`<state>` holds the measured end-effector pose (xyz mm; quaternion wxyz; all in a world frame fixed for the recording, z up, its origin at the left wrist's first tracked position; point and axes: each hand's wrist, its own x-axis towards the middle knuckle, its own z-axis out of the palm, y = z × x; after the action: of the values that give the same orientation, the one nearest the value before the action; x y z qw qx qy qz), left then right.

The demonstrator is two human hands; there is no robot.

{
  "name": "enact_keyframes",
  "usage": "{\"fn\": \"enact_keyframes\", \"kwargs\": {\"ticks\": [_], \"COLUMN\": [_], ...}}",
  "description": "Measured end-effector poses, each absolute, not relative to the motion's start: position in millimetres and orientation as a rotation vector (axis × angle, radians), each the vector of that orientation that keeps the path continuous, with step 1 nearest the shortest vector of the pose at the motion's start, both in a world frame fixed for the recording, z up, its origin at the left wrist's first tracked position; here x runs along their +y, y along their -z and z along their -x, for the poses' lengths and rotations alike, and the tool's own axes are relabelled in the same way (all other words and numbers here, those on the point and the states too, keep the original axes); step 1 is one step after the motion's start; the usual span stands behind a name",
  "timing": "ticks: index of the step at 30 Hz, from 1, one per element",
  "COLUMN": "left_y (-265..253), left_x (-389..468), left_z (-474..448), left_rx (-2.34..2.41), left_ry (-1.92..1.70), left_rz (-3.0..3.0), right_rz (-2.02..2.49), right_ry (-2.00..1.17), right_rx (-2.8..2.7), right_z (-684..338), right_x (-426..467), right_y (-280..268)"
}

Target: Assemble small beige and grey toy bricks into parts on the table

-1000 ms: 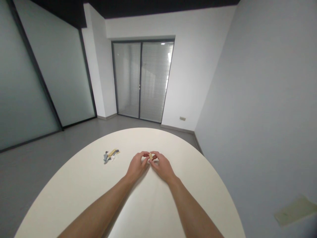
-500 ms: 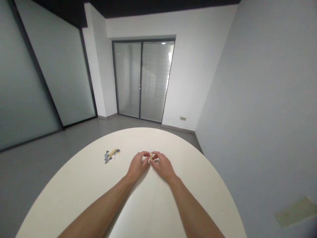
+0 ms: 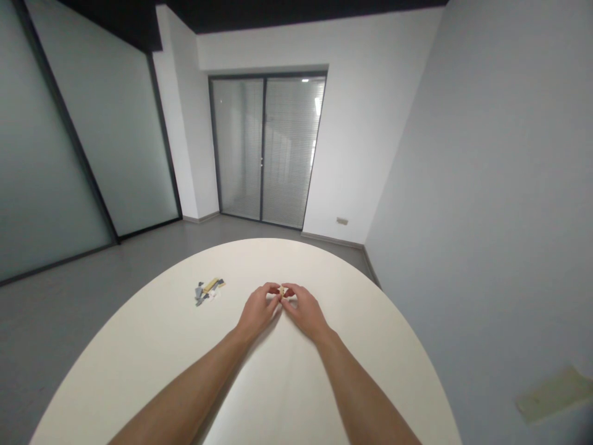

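Between the fingertips of both hands is a small pale-yellow piece [image 3: 282,292], held just above the white round table [image 3: 259,395]. My left hand [image 3: 258,307] pinches it from the left with thumb and fingers. From the right, my right hand [image 3: 302,309] grips it in the same way. The fingers cover most of the piece, so its exact shape is too small to tell. To the left of my left hand lies a loose pile of small building pieces [image 3: 210,286] in yellow, grey, dark and white.
A glass door with blinds [image 3: 264,148] stands in the far wall beyond the table. Frosted glass panels [image 3: 106,123] line the left side. A plain wall [image 3: 491,185] runs close along the right of the table, with a pale plate [image 3: 553,395] low on it.
Both hands stay in nearly the same place. The small piece between the fingertips looks slightly turned and is a little more covered by the fingers.
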<state>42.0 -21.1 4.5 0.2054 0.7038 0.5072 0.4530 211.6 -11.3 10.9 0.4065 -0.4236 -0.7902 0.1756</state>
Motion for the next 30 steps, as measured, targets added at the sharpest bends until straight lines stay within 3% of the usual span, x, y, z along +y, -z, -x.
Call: {"fn": "enact_keyframes", "kwargs": {"ticks": [30], "left_y": [-7.5], "left_x": [-22.6], "left_z": [-43.3], "left_rx": [1.491], "left_ry": [-1.275], "left_rz": [-1.982], "right_rz": [0.985], "right_ry": [-0.414], "right_rx": [-2.059], "right_z": [-211.3], "right_x": [-13.1], "right_y": [-12.4]}}
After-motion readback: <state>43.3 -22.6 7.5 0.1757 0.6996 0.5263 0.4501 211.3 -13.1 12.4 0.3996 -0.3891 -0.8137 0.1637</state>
